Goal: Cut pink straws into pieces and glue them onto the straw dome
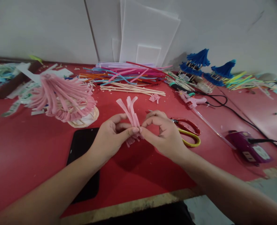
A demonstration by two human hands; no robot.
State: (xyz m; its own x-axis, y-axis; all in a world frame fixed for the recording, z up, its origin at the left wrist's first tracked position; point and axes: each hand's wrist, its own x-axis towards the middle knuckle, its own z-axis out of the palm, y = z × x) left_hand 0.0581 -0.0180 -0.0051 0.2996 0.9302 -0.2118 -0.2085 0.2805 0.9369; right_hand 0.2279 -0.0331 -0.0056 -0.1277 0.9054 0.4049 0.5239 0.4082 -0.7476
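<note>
L hand (115, 131) and R hand (160, 129) are pinching pink strips (132, 117) btwn thumbs and fingers, nearly closed; fingers are hiding the strips' middle, lower ends poking out below. Forearms are running out of frame. Black phone (84, 156) is lying partly under L wrist, scissors (187, 132) just beside R hand, blades mostly hidden. Bare red counter (138, 175) is showing btwn forearms, up to near edge.

Small craft workspace, by what we see: red-topped worktable (143, 175) with worn edge; bundles of fuzzy multicoloured craft stems (129, 73); pink glue gun with clear glue stick (192, 100); scissors with red and yellow handles (187, 132); purple power socket block (249, 148); blue tufted roofed models (197, 61).
</note>
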